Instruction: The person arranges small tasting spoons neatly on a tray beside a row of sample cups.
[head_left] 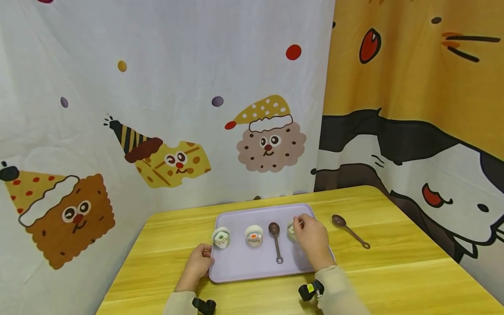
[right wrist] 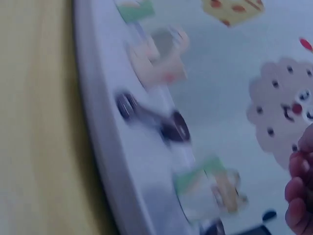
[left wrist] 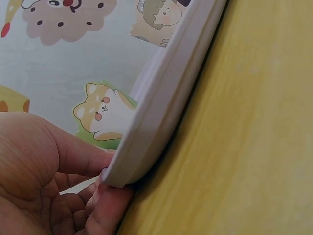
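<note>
My left hand (head_left: 199, 262) pinches the left rim of a lilac tray (head_left: 244, 273), thumb above and fingers beneath. In the left wrist view, a small green cup with a cartoon dog (left wrist: 110, 115) stands just inside the tray wall. My right hand (head_left: 313, 238) is over the tray's right part, fingers loosely bent, nothing visible in them. It partly hides another green cup (head_left: 291, 232) in the head view; the right wrist view shows the fingertips (right wrist: 296, 196) apart from that cup. Between the cups lie a pinkish cartoon cup (head_left: 254, 236) and a brown spoon (head_left: 277, 243).
A second brown spoon (head_left: 350, 230) lies on the yellow wood-grain table (head_left: 393, 271), right of the tray. Behind the table hang a pale cartoon curtain (head_left: 177, 87) and an orange one (head_left: 413, 87). The right wrist view is blurred.
</note>
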`<state>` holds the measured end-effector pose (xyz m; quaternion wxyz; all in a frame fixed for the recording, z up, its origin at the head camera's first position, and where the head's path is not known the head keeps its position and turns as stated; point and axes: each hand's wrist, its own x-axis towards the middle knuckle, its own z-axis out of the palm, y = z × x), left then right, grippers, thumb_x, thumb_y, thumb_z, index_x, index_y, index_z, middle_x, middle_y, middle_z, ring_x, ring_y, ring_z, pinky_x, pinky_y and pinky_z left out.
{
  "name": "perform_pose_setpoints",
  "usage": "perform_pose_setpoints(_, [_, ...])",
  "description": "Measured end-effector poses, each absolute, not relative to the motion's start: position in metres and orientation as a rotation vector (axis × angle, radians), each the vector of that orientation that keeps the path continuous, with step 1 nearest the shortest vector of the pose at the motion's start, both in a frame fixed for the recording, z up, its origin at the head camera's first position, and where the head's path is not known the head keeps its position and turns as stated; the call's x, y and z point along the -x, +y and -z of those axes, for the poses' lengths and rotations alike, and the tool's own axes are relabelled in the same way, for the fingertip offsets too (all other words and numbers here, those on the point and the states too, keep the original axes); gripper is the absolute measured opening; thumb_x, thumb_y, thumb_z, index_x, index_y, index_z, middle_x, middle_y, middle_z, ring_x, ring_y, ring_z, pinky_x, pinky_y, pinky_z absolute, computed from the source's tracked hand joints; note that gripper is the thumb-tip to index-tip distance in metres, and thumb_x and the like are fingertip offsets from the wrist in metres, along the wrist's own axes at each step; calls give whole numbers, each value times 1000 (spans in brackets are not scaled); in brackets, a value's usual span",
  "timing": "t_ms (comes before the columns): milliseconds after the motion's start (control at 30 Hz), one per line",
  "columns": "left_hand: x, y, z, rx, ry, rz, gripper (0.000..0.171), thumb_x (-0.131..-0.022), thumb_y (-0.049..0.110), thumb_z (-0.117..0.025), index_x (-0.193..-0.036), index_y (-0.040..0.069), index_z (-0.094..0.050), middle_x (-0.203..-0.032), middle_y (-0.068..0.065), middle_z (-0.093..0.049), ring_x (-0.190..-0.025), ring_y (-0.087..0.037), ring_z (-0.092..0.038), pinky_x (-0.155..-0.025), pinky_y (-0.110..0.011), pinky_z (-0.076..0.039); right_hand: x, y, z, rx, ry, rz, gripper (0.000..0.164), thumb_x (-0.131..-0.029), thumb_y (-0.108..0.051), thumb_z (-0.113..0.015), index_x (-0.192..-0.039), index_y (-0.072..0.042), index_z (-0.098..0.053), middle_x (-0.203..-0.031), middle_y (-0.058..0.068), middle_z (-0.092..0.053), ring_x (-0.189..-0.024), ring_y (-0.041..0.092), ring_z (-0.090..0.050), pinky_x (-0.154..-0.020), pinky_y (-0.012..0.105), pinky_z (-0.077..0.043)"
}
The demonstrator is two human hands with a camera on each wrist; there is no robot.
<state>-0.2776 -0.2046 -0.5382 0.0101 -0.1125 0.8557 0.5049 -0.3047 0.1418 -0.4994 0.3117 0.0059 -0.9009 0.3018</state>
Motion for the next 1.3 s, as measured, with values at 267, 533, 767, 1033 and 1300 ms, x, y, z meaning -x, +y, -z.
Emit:
perform_pose_setpoints(267, [277, -204, 538, 357, 2673, -1584, 39, -86, -8, -61, -125, -6, -57, -98, -15, -56, -86, -28, -57, -56, -35, -51, 312, 197, 498, 77, -2351, -812, 19, -94, -23, -66, -94, -6, -73, -66, 2, -61, -57, 19, -53, -51, 33, -42])
perform_pose_setpoints(533, [277, -206, 538, 349, 2657, -1594, 40, -86, -8, -61, -125, -7, -56, -99, -15, -55, -87, -29, -57, -57, -35, -51, 313, 241, 502, 80, -2403, -802, 20, -95, -22, -66, -99, -3, -71, -80, 10, -67, -71, 27, -60, -65, 44, -51])
perform_pose_setpoints(767, [278, -206, 538, 360, 2637, -1602, 39, -87, -7, -62, -126, -5, -56, -99, -15, -55, -86, -28, -58, -57, -35, -52, 316, 276, 509, 103, -2518, -819, 30, -93, -19, -67, -110, 6, -67, -102, 24, -66, -90, 39, -63, -76, 54, -52])
perform_pose_setpoints(1033, [279, -205, 538, 342, 2631, -1614, 38, -88, -7, -61, -126, -5, -57, -97, -15, -54, -84, -28, -58, -56, -35, -52, 315, 301, 518, 239, -2760, -916, 50, -94, -24, -68, -127, 12, -58, -118, 33, -60, -104, 47, -59, -89, 59, -49])
perform_pose_setpoints(1300, [280, -206, 539, 366, 2653, -1577, 39, -88, -7, -61, -126, -5, -56, -100, -15, -55, -87, -29, -57, -58, -36, -52, 315, 311, 527, 220, -2793, -945, 44, -91, -20, -71, -121, 12, -63, -109, 28, -65, -97, 40, -61, -86, 56, -49])
